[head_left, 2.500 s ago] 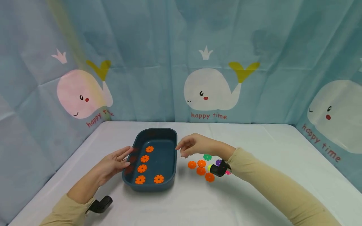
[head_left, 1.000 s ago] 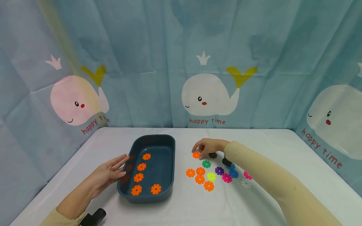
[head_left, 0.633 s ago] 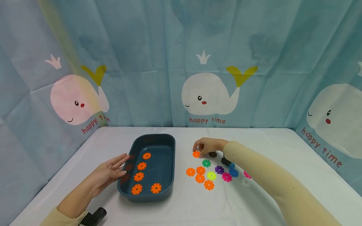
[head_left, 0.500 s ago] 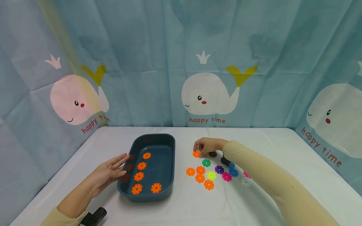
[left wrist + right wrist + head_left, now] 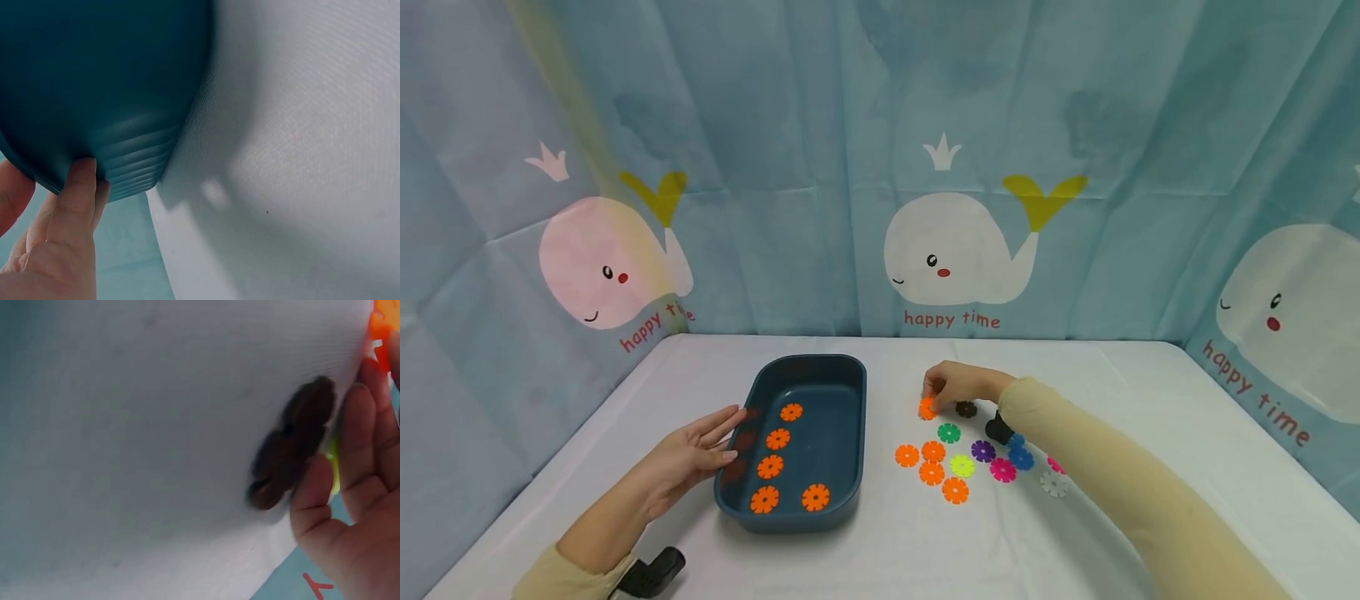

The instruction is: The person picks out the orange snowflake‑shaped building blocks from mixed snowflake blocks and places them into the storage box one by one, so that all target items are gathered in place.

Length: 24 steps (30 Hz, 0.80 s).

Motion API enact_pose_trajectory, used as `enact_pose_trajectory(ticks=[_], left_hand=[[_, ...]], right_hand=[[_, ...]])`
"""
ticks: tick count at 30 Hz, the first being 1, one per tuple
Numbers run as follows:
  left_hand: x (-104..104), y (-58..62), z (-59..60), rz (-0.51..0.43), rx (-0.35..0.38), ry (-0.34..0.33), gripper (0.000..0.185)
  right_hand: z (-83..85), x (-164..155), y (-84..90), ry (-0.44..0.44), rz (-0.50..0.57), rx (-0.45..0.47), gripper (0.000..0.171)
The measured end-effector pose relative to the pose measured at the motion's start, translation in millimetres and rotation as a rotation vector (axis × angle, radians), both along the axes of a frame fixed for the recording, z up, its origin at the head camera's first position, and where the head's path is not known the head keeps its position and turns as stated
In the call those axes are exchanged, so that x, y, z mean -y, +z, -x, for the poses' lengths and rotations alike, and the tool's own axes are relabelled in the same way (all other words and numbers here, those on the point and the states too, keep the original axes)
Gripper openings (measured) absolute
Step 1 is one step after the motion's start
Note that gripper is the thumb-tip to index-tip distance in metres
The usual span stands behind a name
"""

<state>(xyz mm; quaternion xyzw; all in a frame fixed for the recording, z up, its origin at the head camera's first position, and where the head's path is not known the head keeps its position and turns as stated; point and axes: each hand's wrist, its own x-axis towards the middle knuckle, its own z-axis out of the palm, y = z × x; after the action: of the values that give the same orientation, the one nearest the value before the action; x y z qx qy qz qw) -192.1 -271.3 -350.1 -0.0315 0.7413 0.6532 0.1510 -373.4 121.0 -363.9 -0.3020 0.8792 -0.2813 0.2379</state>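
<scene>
The right hand (image 5: 958,385) has just closed its fingertips on an orange disc (image 5: 927,408) on the table's far side and seems to tip it off the white cloth (image 5: 1075,375), beside a brown disc (image 5: 966,409). The left hand (image 5: 688,454), fingers straight, rests against the blue tray (image 5: 857,433), which holds five orange discs. The curtain (image 5: 952,319) reads "happy time".

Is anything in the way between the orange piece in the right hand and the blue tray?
Nothing visible. The right hand pinches the orange piece; only bare tablecloth lies between it and the blue tray.
</scene>
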Motion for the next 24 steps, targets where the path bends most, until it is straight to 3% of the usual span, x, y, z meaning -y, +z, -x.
enact_pose_trajectory(ticks=[9, 24], left_hand=[[-0.7, 0.2, -0.3, -0.008, 0.002, 0.015, 0.076], [0.0, -1.1, -1.6, -0.004, -0.007, 0.009, 0.076]], right_hand=[[-3.2, -7.5, 9.2, -0.044, 0.125, 0.066, 0.009], [-31.1, -6.4, 52.2, -0.182, 0.295, 0.25, 0.023]])
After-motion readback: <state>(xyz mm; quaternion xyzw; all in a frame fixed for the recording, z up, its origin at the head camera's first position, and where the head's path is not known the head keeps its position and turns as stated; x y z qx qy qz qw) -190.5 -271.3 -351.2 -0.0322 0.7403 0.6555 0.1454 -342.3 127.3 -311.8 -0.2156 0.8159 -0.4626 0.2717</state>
